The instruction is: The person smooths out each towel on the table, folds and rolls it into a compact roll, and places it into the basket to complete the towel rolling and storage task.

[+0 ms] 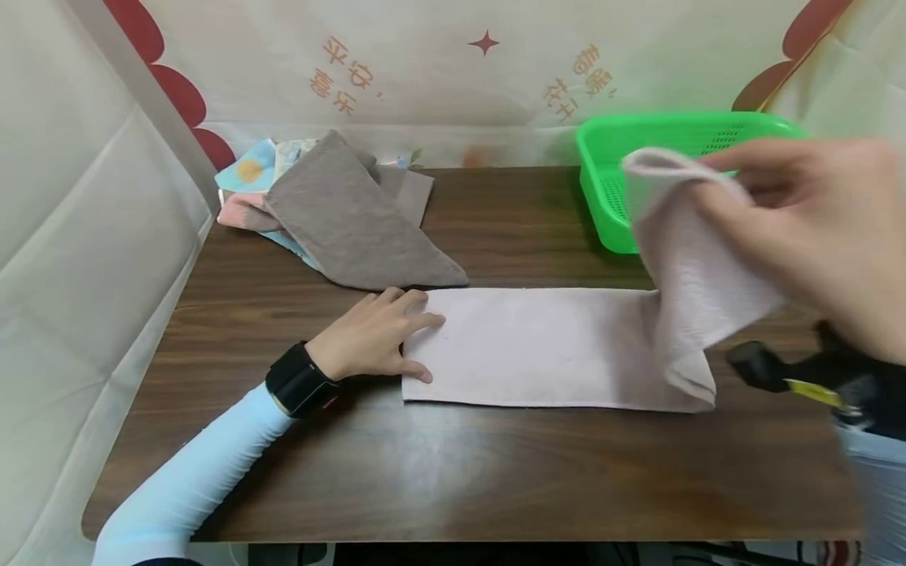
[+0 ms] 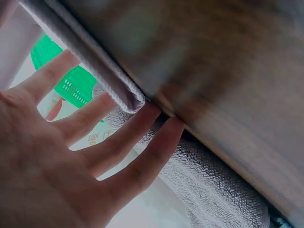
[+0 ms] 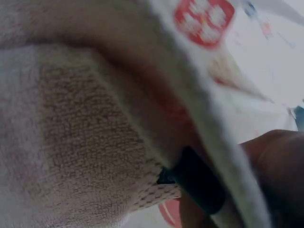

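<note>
A pale pinkish towel lies in a long folded strip across the table, its right end raised off the wood and curling over. My right hand pinches that raised end between thumb and fingers. Close up in the right wrist view, the towel's ribbed cloth fills much of the picture, with a dark patch at its edge beside the fingers. At the strip's left end rests my left hand, fingers spread. The left wrist view has its extended fingers by the towel's layered edge.
Behind the left hand, a grey cloth is heaped over several patterned cloths. A green plastic basket stands at the back right, partly behind the right hand. A printed white curtain borders the dark wooden table.
</note>
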Demonstrator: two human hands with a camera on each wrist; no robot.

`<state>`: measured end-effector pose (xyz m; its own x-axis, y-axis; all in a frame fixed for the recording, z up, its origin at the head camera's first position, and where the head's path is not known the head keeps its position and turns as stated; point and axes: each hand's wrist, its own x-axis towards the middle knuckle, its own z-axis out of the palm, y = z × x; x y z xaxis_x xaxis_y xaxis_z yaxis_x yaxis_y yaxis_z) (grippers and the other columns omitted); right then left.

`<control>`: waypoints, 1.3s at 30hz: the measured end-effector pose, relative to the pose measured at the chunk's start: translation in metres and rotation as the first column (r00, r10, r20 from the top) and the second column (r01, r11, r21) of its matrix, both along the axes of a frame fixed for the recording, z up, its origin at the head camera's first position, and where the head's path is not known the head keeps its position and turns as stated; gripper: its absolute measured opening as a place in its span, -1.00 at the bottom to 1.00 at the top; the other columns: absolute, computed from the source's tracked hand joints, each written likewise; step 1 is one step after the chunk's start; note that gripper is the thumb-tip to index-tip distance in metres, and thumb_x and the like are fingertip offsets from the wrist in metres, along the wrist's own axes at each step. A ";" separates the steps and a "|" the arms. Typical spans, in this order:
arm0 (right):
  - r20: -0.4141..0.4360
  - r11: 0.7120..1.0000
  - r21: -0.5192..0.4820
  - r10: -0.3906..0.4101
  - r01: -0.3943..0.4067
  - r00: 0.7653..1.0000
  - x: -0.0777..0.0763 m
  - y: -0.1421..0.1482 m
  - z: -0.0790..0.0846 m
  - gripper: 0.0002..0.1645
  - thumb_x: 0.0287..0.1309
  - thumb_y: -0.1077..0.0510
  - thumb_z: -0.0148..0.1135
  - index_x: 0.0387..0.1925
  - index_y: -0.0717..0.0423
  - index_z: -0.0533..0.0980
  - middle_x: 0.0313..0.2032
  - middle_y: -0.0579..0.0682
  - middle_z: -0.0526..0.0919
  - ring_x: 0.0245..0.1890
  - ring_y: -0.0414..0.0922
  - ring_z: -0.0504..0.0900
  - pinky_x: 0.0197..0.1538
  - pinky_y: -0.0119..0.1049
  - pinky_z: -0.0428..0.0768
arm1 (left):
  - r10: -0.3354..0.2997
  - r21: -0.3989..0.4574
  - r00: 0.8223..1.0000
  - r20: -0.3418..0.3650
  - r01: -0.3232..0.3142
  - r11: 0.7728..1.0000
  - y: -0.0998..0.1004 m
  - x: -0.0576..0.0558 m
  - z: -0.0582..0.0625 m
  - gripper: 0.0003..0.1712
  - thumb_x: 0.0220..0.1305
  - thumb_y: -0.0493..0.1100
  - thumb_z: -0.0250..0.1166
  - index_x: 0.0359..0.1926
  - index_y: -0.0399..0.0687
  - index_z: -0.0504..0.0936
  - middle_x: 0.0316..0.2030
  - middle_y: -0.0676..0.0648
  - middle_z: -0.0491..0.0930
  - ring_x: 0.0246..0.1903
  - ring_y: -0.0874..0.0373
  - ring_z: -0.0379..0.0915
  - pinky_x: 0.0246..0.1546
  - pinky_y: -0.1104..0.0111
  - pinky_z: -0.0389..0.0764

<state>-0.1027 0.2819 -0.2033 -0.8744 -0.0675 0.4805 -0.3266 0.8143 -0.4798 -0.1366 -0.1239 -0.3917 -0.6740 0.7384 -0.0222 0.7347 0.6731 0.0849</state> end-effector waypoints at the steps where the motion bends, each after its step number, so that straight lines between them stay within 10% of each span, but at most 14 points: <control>1: -0.032 0.998 0.050 0.048 -0.046 0.998 0.004 -0.022 0.001 -0.82 0.23 0.11 0.37 -0.18 0.03 0.79 -0.57 -0.42 0.68 -0.63 -0.51 0.46 -0.56 -0.63 0.33 | 0.002 0.001 1.000 0.004 -0.002 1.000 0.000 0.000 -0.001 -0.02 -0.01 0.60 0.38 0.38 0.31 0.54 0.39 -0.14 0.39 0.25 -0.17 0.42 0.09 -0.02 0.61; 4: -0.103 0.977 0.156 0.163 -0.145 0.981 0.002 -0.067 -0.006 -0.84 0.19 0.16 0.34 -0.38 0.12 0.78 -0.57 -0.15 0.73 -0.61 -0.52 0.40 -0.51 -0.64 0.31 | 0.008 -0.002 1.000 0.008 -0.008 1.000 0.001 -0.001 -0.002 -0.02 -0.02 0.61 0.38 0.38 0.32 0.53 0.39 -0.13 0.39 0.26 -0.16 0.41 0.08 -0.01 0.61; 11: 0.168 0.920 0.077 0.368 -0.384 0.915 -0.021 -0.143 -0.067 -0.75 0.24 0.12 0.29 -0.54 0.08 0.67 -0.61 -0.06 0.68 -0.65 -0.21 0.44 -0.55 -0.40 0.35 | -0.011 0.003 1.000 0.017 0.011 1.000 -0.001 -0.002 -0.001 -0.01 0.03 0.56 0.38 0.40 0.22 0.52 0.42 -0.19 0.38 0.28 -0.21 0.40 0.22 -0.04 0.54; 17: 0.266 0.909 -0.025 0.406 -0.415 0.874 -0.037 -0.184 -0.120 -0.76 0.22 0.13 0.25 -0.56 0.06 0.63 -0.63 -0.11 0.59 -0.66 -0.22 0.39 -0.53 -0.37 0.31 | -0.053 0.039 0.998 0.046 0.051 0.998 -0.007 -0.006 0.000 -0.15 0.23 0.38 0.37 0.41 0.08 0.51 0.41 -0.24 0.38 0.27 -0.20 0.43 0.26 -0.05 0.53; 25: 0.389 0.913 -0.114 0.403 -0.391 0.828 -0.040 -0.207 -0.163 -0.87 0.26 0.15 0.25 -0.38 0.07 0.64 -0.54 -0.10 0.68 -0.59 -0.26 0.52 -0.48 -0.40 0.41 | 0.042 0.208 0.997 -0.058 -0.029 0.978 -0.026 -0.008 0.009 -0.70 0.47 -0.15 0.28 0.11 -0.18 0.64 -0.11 -0.13 0.61 -0.18 0.01 0.61 -0.11 0.15 0.65; 32: 0.591 0.833 -0.310 0.547 -0.459 0.593 -0.036 -0.207 -0.173 -0.84 0.39 0.12 0.20 -0.22 0.14 0.60 -0.39 0.04 0.77 -0.49 -0.16 0.77 -0.45 -0.29 0.70 | 0.095 0.305 0.992 -0.084 -0.065 0.950 -0.026 -0.009 0.019 -0.82 0.53 -0.15 0.17 0.02 -0.11 0.58 -0.21 -0.05 0.58 -0.28 0.08 0.53 -0.22 0.20 0.62; 39: 0.601 0.769 -0.338 0.620 -0.543 0.504 -0.033 -0.186 -0.180 -0.83 0.42 0.16 0.21 -0.12 0.16 0.65 -0.34 0.02 0.71 -0.49 -0.13 0.74 -0.37 -0.29 0.71 | -0.088 0.177 0.988 -0.127 0.110 0.978 -0.013 -0.007 0.007 -0.66 0.34 -0.03 0.42 0.07 -0.01 0.70 0.08 -0.14 0.65 0.13 -0.09 0.54 0.13 0.07 0.62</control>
<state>-0.1357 0.0955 -0.3835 -0.7267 -0.6693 -0.1551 -0.2842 0.4983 -0.8191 -0.1440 -0.1367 -0.3851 -0.5871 0.7857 0.1948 0.8090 0.5776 0.1090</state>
